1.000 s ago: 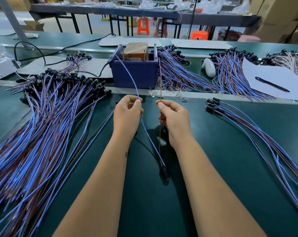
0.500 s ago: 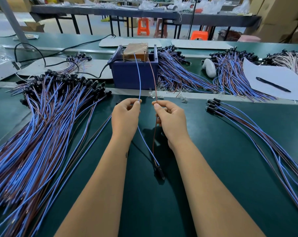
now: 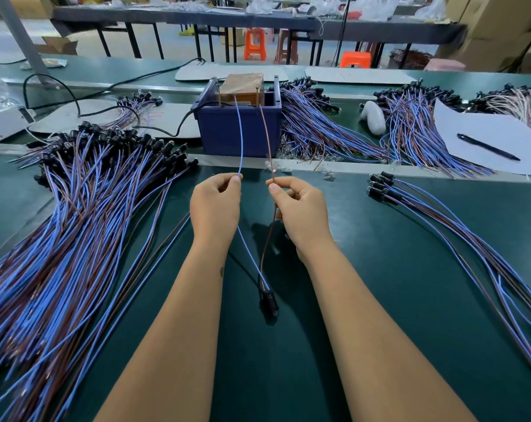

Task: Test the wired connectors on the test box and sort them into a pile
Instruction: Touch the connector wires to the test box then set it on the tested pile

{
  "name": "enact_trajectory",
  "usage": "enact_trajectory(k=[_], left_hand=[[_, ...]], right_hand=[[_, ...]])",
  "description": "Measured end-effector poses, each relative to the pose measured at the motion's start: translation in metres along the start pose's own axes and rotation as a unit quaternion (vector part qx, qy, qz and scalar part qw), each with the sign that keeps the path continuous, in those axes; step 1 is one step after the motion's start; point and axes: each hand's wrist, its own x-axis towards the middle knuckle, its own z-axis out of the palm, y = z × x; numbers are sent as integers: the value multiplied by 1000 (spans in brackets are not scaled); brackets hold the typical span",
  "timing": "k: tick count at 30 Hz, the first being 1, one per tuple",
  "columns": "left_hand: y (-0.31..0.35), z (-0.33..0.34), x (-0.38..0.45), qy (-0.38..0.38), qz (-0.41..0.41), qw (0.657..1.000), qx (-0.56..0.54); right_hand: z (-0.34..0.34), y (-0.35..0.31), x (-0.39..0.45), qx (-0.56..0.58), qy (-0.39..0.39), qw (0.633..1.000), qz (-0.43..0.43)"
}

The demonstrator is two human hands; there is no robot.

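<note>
My left hand point(image 3: 216, 205) pinches a blue wire point(image 3: 240, 138) and my right hand point(image 3: 300, 213) pinches a brown wire point(image 3: 269, 141). Both wires rise to the blue test box point(image 3: 240, 129), their tips near its two brass posts. Below my hands the two wires join at a black connector point(image 3: 269, 301) lying on the green table point(image 3: 380, 300). A big pile of blue and brown wired connectors point(image 3: 75, 223) fans out on the left. A small pile of wired connectors point(image 3: 441, 226) lies on the right.
Behind the box lie more wire bundles point(image 3: 325, 132). At the back right are a white sheet point(image 3: 483, 138) with a black pen point(image 3: 488, 147) and a white object point(image 3: 372, 117). A black cable point(image 3: 179, 129) runs to the box. Small clear parts point(image 3: 328, 176) sit on the metal rail.
The upper ends of both wires have swung: the blue tip from the box's left edge toward the middle, the brown one toward the right post. My hands stayed nearly in place.
</note>
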Motion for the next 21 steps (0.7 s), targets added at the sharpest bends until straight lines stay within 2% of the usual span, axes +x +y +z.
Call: enact_trajectory(k=[21], left_hand=[[2, -3, 2, 24, -21, 999, 3]], right_hand=[[1, 2, 2, -33, 3, 999, -11]])
